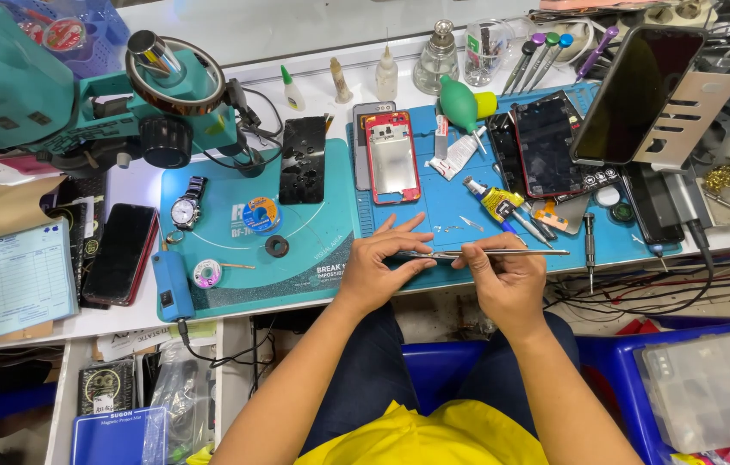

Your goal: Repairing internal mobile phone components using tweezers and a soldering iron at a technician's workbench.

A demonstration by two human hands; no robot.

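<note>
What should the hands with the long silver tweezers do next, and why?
Probably lift the tweezers toward the opened red phone on the blue mat. The right hand grips them, the left hand steadies the tip, and whether anything is pinched is too small to tell.

left hand (379, 263), right hand (503, 277) pinching tweezers (485, 252), blue mat (442, 202)

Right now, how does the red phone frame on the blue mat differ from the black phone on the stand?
The red phone frame lies flat on the blue mat; the black phone leans tilted on a stand. The frame is opened, showing its inside; the black phone shows an unlit dark screen. Neither is touched by a hand.
</note>
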